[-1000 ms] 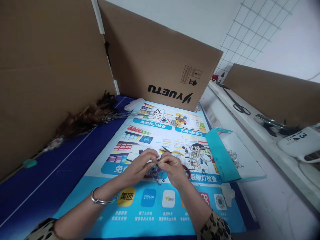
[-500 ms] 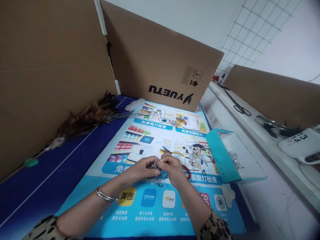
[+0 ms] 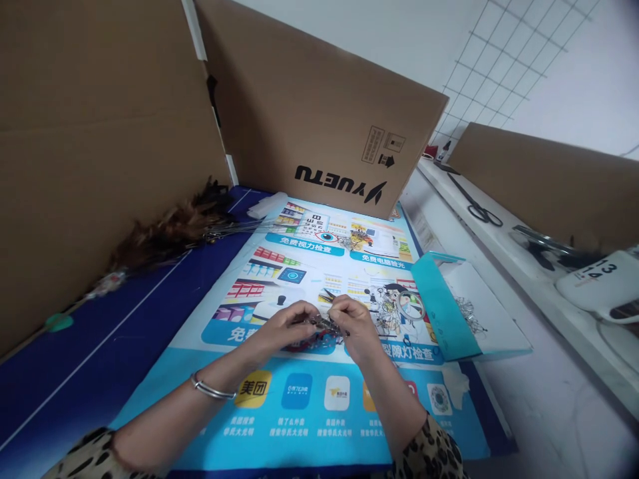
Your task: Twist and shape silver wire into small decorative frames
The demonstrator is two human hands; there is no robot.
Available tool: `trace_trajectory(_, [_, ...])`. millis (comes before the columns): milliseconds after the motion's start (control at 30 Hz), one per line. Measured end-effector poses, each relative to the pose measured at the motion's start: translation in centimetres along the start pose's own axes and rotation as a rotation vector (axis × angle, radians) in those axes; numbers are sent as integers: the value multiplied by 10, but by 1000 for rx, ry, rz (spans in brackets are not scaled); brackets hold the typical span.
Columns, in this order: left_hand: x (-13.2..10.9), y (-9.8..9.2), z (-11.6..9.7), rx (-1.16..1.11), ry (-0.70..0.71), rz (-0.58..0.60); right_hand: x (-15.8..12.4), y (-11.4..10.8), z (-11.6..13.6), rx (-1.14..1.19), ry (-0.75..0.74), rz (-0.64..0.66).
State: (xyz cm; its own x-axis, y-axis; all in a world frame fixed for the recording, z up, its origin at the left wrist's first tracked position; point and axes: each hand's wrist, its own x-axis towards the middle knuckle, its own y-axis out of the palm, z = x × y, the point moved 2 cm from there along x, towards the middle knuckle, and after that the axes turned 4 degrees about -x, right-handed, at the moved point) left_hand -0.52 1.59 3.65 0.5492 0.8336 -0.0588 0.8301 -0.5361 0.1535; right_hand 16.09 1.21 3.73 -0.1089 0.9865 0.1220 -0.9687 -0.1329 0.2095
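Note:
Between my two hands is a small tangle of thin silvery wire pieces [image 3: 325, 324]. My left hand [image 3: 292, 327] is closed around its left side, thumb on top. The thumb and fingers of my right hand [image 3: 356, 326] pinch its right side. Just beyond the fingers, a pointed dark tool tip [image 3: 329, 294] shows; my hands hide the rest. To the right of my right hand lies another loose tangle of thin wire [image 3: 388, 313], with a roll of clear tape [image 3: 411, 306] beside it.
An open teal and white box [image 3: 444, 313] at right contains more wire pieces [image 3: 468, 313]. Brown feathers [image 3: 164, 233] on thin stems lie at left. Cardboard panels [image 3: 319, 113] stand behind and left. Scissors [image 3: 482, 211] and a white mug [image 3: 602, 286] are on the right ledge.
My right hand has shifted slightly right and up, and the wire tangle is now stretched more between both hands. A red loop near my right hand is now mostly covered.

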Motion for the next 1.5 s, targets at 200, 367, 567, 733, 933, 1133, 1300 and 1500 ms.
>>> trace_trajectory(200, [-1, 2, -2, 7, 17, -59, -3, 9, -3, 20, 51, 68])
trace_trajectory(367, [2, 3, 16, -66, -36, -27, -5, 14, -3, -18, 63, 73])
trace_trajectory(567, [3, 0, 24, -128, -115, 49, -5, 15, -8, -80, 39, 43])
trace_trajectory(733, [4, -1, 22, -48, -111, 127, -5, 12, -8, -125, 4, 16])
trace_trajectory(933, [3, 0, 19, 136, -68, 232, -2, -3, 3, -118, -23, -47])
trace_trajectory(1133, [1, -2, 11, 214, -39, 248, 1, -20, 26, -147, -117, -113])
trace_trajectory(1300, [-1, -4, 2, 250, -1, 194, -1, -17, 30, -234, -141, -50])
trace_trajectory(1500, [-1, -1, -6, 188, 101, 121, -5, 5, 18, -455, -52, 305])
